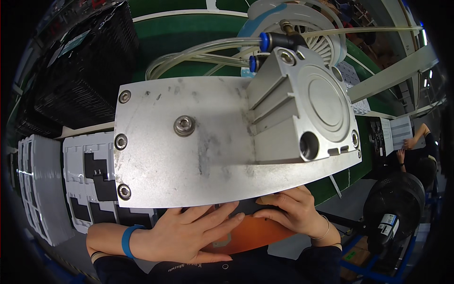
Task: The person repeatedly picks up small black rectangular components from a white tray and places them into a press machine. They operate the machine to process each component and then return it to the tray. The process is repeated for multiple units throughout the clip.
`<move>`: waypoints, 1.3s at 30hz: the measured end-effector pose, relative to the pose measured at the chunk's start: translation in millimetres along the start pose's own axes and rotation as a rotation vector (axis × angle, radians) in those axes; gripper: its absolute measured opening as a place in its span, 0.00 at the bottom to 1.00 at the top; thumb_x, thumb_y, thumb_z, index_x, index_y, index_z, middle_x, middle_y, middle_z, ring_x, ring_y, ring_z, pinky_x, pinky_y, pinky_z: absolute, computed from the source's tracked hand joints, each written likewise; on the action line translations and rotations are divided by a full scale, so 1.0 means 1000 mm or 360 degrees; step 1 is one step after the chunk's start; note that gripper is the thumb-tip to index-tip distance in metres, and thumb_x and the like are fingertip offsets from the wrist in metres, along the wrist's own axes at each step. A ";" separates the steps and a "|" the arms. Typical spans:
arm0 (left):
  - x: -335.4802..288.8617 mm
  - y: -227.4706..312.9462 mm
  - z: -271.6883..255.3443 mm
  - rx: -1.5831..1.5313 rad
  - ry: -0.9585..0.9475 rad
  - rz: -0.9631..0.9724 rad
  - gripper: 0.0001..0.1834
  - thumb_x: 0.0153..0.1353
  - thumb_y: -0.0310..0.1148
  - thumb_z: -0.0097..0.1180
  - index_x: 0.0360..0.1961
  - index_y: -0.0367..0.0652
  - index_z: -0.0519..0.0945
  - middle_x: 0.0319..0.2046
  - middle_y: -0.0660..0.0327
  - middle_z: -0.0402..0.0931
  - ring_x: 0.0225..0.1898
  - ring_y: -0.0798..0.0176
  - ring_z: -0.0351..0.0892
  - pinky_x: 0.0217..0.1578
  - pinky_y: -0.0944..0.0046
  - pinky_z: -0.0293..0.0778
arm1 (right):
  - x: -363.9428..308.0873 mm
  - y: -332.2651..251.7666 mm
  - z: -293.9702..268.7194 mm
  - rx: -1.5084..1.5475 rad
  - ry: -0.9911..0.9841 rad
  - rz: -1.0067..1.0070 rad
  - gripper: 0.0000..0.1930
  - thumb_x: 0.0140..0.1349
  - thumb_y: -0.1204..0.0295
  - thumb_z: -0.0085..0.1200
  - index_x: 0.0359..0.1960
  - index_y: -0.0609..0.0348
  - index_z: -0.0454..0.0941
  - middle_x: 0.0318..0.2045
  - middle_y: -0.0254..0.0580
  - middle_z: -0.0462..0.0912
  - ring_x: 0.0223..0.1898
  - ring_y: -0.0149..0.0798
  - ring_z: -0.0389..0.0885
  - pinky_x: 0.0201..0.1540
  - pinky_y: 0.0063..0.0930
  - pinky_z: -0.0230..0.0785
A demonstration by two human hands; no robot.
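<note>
Hands at orange panel

Orange panel (260,232): near, centre. Left hand (184,232): fingers spread over panel's left part. Right hand (295,210): fingers bent, panel's right; whether pinching, cannot tell. Beyond: metal plate (156,156); silver block (328,106), right. Far: clear tubes (208,46); black crates (85,71), left.

It was a factory workshop, as shown by the pneumatic cylinder (326,104) and air tubes (227,44) at upper centre, stacked trays (42,189) at left and a co-worker (422,165) at right.
</note>
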State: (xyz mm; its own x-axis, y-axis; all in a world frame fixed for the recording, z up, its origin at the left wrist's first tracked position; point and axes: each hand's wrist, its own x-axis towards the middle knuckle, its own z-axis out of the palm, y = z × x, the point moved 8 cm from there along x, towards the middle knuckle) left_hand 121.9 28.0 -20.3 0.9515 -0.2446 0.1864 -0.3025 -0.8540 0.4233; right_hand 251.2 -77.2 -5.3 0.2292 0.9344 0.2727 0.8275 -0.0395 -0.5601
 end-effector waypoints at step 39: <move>0.000 -0.001 -0.024 -0.0194 0.0342 0.0041 0.30 0.54 0.51 0.67 0.54 0.46 0.80 0.59 0.54 0.72 0.60 0.47 0.68 0.58 0.47 0.67 | 0.009 0.000 -0.006 0.0447 -0.0107 0.0304 0.15 0.47 0.76 0.70 0.35 0.56 0.77 0.44 0.41 0.77 0.48 0.42 0.77 0.47 0.34 0.71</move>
State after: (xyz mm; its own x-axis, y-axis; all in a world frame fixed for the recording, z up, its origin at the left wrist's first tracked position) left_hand 120.6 39.4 0.5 0.9137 -0.1513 0.3772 -0.3434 -0.7840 0.5172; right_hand 256.6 -71.6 2.0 0.3244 0.9411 0.0950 0.5971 -0.1259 -0.7923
